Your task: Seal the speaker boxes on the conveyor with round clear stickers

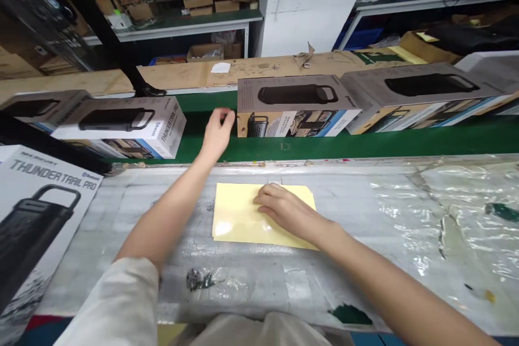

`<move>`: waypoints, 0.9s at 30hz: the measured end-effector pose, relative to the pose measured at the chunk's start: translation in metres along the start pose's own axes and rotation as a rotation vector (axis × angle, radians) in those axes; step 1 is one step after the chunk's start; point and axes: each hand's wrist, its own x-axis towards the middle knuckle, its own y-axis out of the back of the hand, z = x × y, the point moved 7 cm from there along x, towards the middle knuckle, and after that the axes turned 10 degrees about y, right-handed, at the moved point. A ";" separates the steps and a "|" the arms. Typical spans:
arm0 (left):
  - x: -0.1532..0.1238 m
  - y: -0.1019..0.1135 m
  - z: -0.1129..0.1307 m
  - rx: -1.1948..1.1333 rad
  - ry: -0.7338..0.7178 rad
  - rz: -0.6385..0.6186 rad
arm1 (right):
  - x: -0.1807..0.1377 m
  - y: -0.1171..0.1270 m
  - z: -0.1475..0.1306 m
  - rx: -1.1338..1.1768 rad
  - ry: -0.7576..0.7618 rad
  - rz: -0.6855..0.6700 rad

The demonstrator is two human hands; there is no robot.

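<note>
The right hand [286, 208] lies flat, fingers spread, on the yellow sheet [239, 219]; the left hand [217, 132] reaches open-fingered toward the boxes [295, 105].

Right hand [284, 208] lies flat on yellow sheet [235, 221].

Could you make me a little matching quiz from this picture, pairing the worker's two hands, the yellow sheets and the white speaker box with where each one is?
1 left hand
2 right hand
3 yellow sheets
4 white speaker box

A standing on the green belt, at the left
B resting flat on the yellow sheets
C lying on the plastic-covered table
D raised over the green belt, between two boxes

Pairs: 1-D, 2-B, 3-C, 4-A.
</note>
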 end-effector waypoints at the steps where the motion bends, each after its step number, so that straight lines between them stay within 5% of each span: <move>1: -0.022 -0.001 -0.007 -0.037 -0.016 -0.069 | -0.003 -0.007 0.000 0.017 -0.030 0.005; 4: -0.082 -0.021 -0.042 -0.098 0.067 -0.384 | -0.006 -0.017 0.003 0.012 -0.068 0.022; 6: -0.105 -0.030 -0.060 -0.098 0.094 -0.461 | -0.004 -0.020 0.005 -0.029 -0.069 0.000; 12: -0.109 -0.033 -0.069 -0.037 0.056 -0.461 | 0.000 -0.026 0.001 -0.126 -0.054 -0.098; 27: -0.114 -0.034 -0.073 0.083 -0.034 -0.487 | -0.013 -0.027 -0.005 -0.089 -0.008 -0.007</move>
